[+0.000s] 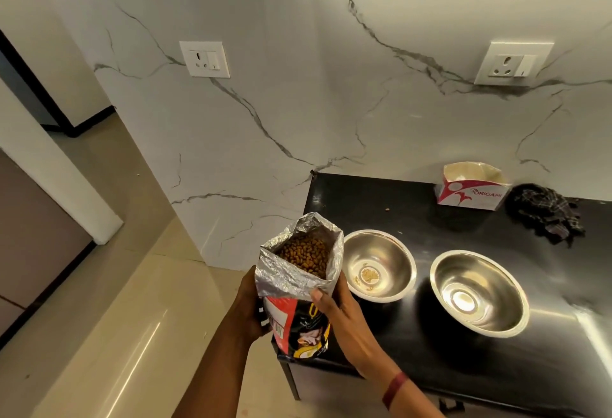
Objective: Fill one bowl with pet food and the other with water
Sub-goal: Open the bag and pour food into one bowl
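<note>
1. Person stood at the left end of a black desk (414,205) set against a white marble-patterned wall (298,103).
2. Both hands held an opened pet food bag (299,288) upright, just off the desk's left front corner; its lower edge overlapped that corner in view.
3. Left hand (246,310) wrapped the bag's left side, grip closed on it; fingertips hidden behind the bag.
4. Right hand (334,311) clasped the bag's right side, thumb pressed on the folded foil lip, grip closed on the bag. A dark red band (394,389) sat on that wrist.
5. Bag mouth stood open, silver lining showing; brown kibble (306,255) filled it to near the top.
6. Two steel bowls rested on the desk, close together but apart. The left bowl (379,265), just beside the bag, held only a few crumbs at its bottom.
7. The right bowl (478,291) looked bare inside, no water seen.
8. At the desk's rear: an open white-and-red carton (472,187) printed "ORIGAMI", with a crumpled dark checked cloth (546,214) just beside it.
9. One stray kibble piece (386,209) lay on the desk behind the left bowl.
</note>
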